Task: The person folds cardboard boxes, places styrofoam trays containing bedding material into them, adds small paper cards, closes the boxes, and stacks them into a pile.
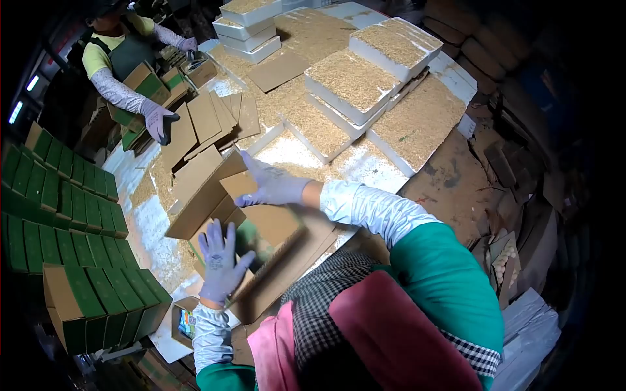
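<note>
Cardboard box [277,227] open; left hand [222,264] at near-left side, fingers spread; right hand [272,185] on flap, fingers apart.

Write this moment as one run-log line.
Left hand: spread, at open cardboard box | right hand: spread, at box flap | filled white trays: stacked | co-worker's hand: at cardboard pieces

one left hand [223,264], one right hand [274,188], one open cardboard box [277,225], one co-worker [130,57], one table [150,228], at least six white trays [352,81], over a dozen green boxes [104,293]
</note>
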The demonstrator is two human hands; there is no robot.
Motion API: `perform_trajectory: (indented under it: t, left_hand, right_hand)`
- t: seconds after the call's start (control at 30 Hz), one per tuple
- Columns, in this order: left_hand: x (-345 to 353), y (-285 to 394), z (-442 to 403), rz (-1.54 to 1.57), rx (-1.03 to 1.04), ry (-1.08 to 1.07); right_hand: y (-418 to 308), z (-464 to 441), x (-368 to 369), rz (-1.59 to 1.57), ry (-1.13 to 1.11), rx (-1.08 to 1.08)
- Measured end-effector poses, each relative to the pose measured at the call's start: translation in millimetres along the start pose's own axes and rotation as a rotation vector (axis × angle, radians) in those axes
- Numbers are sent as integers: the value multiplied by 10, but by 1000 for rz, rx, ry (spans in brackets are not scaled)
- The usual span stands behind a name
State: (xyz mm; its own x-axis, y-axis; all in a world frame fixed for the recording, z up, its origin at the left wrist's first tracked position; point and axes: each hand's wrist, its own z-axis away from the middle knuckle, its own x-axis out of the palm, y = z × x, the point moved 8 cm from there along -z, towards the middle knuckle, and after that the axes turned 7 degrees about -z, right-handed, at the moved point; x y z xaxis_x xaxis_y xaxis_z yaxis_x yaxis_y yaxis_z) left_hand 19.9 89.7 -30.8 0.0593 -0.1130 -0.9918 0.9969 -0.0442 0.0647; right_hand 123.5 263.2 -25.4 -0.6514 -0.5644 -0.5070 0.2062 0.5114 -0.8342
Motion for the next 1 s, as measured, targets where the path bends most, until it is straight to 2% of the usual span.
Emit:
perform_trajectory:
  t: [0.03, 0.07, 0.1, 0.13, 0.2, 0.23, 0.27, 0.33, 0.4, 0.43, 0.5, 0.53, 0.57, 0.6, 0.63, 0.67, 0.7, 0.73, 0.8, 0.87, 0.93, 1.0]
  left_hand:
    - [-266, -115, -30, -122, -16, 214]
    - [-486, -326, -18, -199, -176, 424]
    - [-610, -435, -91, -213, -178, 493]
    - [-718, -510, -137, -230, -181, 554]
    - [-706, -387, -164, -250, -187, 463]
    - [-740, -268, -33, -213, -118, 578]
    - [-614, -227, 54, -149, -88, 534]
    - [2, -226, 251, 43, -24, 357]
    - [-194, -320, 124, 120, -26, 400]
    - [-254, -341, 55, 207, 2, 415]
    - [-170, -582, -194, 398, 85, 276]
    - [-232, -559, -236, 479, 153, 215]
    - [-190, -478, -235, 378, 52, 191]
    - [-163, -338, -263, 269, -47, 166]
    - [-165, -129, -99, 50, -48, 246]
    - [-166, -102, 26, 100, -33, 308]
    - [-97, -282, 199, 195, -60, 382]
    - [-43, -534, 362, 289, -74, 452]
    - [70, -953, 664, 712, -278, 540]
    - [219, -1024, 843, 1372, -336, 821]
    - [1154, -1373, 1090, 1231, -456, 674]
    - [1503, -1032, 1032, 1416, -561, 440]
  right_hand:
    - [192, 95, 14, 75, -174, 172]
    - [359, 188, 77, 153, -359, 338]
    - [268, 151, -17, 348, -272, 326]
    - [303, 175, 89, 339, -296, 317]
    - [295, 156, 110, 255, -60, 170]
    - [326, 209, -28, 5, 115, 131]
    - [391, 355, -236, -250, 296, 100]
    - [230, 903, -721, -337, 610, 86]
    - [-388, 1232, -676, -204, 463, -161]
    - [-737, 1159, -458, -17, 116, -415]
    - [-725, 794, -239, 377, 7, -399]
    - [-502, 578, -286, 454, 95, -185]
    - [-48, 465, -144, 609, 62, -29]
    - [45, 500, -50, 609, 61, -39]
    - [259, 552, -78, 48, 113, 143]
    - [527, 638, -2, -513, 138, 312]
    - [870, 875, 144, -357, 63, 269]
    - [642, 941, 189, -352, -4, 303]
    - [153, 1071, 271, -336, -143, 367]
    - [-357, 865, 90, -570, 41, 151]
    - [-1089, 653, -74, -1021, 18, 61]
    - [-1372, 595, 216, -259, -324, -45]
